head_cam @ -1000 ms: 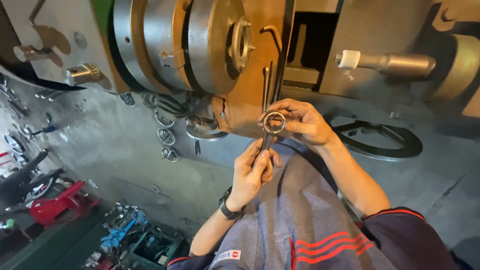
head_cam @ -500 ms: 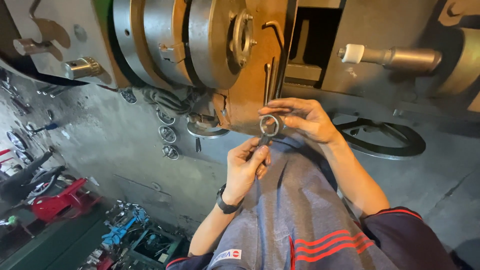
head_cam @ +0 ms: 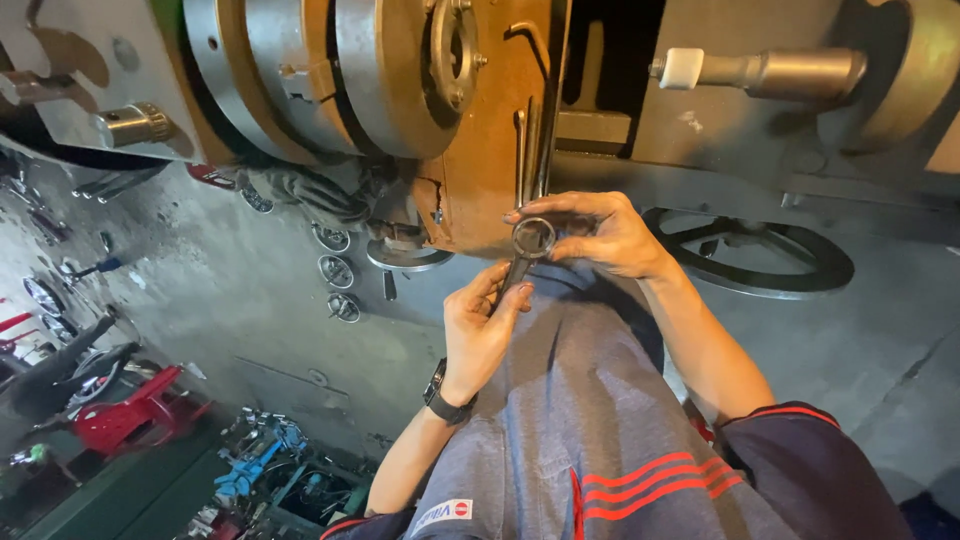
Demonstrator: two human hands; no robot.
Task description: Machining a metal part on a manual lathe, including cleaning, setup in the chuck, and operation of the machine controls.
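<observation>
My right hand (head_cam: 605, 235) pinches the ring end of a small metal rod with a round eye (head_cam: 533, 238), fingers around the ring's rim. My left hand (head_cam: 478, 328), with a dark watch on its wrist, grips the rod's thin shaft just below the ring. Both hands hold the piece over my grey trousers (head_cam: 580, 420), close in front of a rusty brown machine panel (head_cam: 480, 190). The lower part of the shaft is hidden by my left fingers.
A big lathe fills the top: a round steel chuck (head_cam: 380, 70), a lever with a white knob (head_cam: 760, 70), a black handwheel (head_cam: 750, 250). Round metal parts (head_cam: 335, 270) lie on the grey floor. A red plastic chair (head_cam: 130, 415) and blue tools (head_cam: 255, 465) are lower left.
Both hands keep hold of the ringed rod. My left hand has shifted slightly along the shaft, and the view has drifted a little.
</observation>
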